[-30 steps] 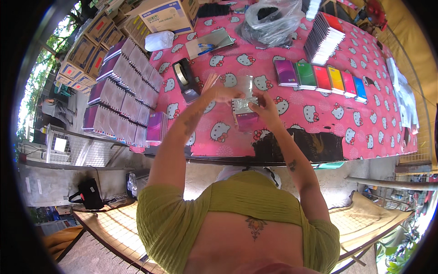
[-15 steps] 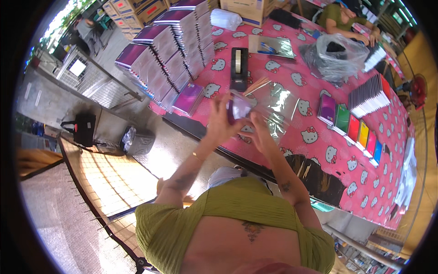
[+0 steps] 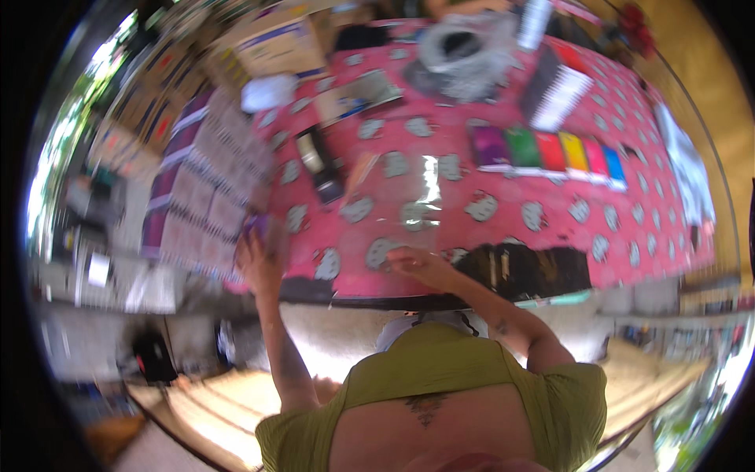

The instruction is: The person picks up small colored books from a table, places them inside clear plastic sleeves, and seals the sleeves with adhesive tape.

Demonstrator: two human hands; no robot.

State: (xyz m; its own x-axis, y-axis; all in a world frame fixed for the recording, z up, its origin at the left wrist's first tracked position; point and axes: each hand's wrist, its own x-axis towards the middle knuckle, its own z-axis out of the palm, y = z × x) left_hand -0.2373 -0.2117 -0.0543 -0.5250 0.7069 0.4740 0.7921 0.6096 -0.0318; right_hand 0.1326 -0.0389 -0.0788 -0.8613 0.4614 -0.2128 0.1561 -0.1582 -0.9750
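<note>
At the left edge of the table my left hand (image 3: 258,261) is closed on a small purple notebook (image 3: 271,231), beside the tall stack of spiral notebooks (image 3: 211,153). Motion blur and the fingers hide part of this notebook. My right hand (image 3: 425,267) hovers near the table's front edge, its fingers loosely bent and apart with nothing visible in them. Ahead of it lie clear plastic sheets (image 3: 429,185). A black tape dispenser (image 3: 320,167) stands between the stack and the sheets.
A row of small notebooks in several colours (image 3: 543,151) lies at right, with a larger stack of notebooks (image 3: 557,88) behind. Clear plastic bag (image 3: 464,59) and cardboard boxes (image 3: 279,51) stand at the back. A dark torn patch (image 3: 523,270) marks the tablecloth's front edge.
My hands have come apart. The left one moved left to the stack with the notebook; the right one stayed near the table's middle. The view has turned, blurring things.
</note>
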